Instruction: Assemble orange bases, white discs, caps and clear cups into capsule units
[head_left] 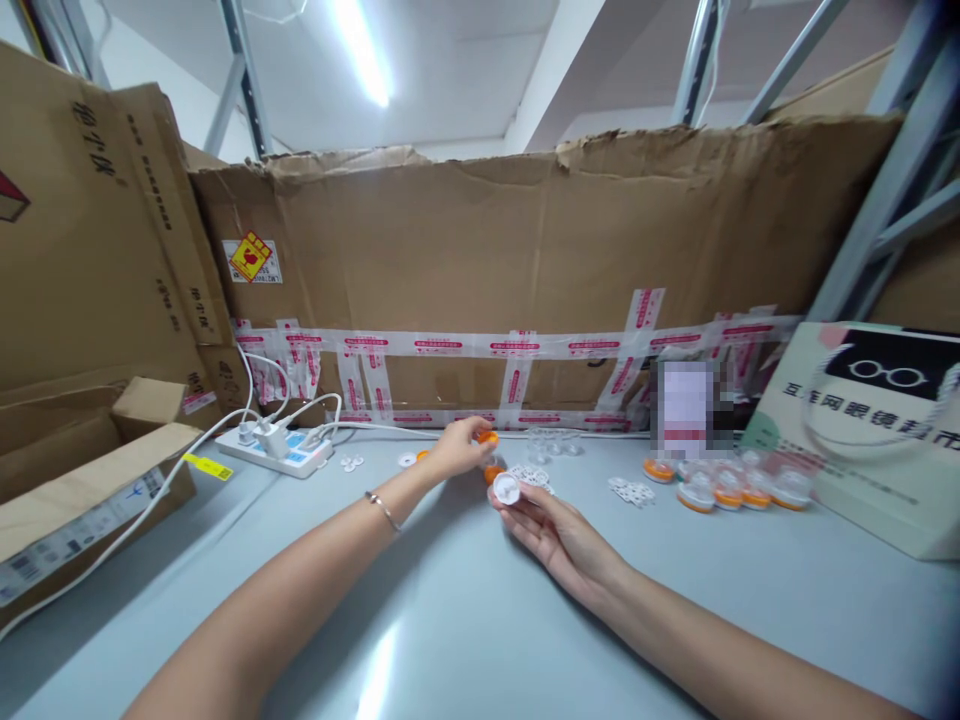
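Observation:
My left hand (459, 447) reaches forward over the grey table, fingers pinched on a small orange cap (487, 437). A thin bracelet circles that wrist. My right hand (551, 528) lies palm up just right of it, fingers holding a small round white-topped container (505, 489). Another orange piece (493, 470) sits on the table between the two hands. White blister-like sheets (534, 477) lie just behind the right hand.
Several clear and orange containers (724, 490) stand at the right beside a paper bag (870, 430). Small clear cups (551, 443) and white discs (350, 462) lie near the taped cardboard wall (525, 270). A power strip (274, 448) with cables and an open carton (82, 480) sit left.

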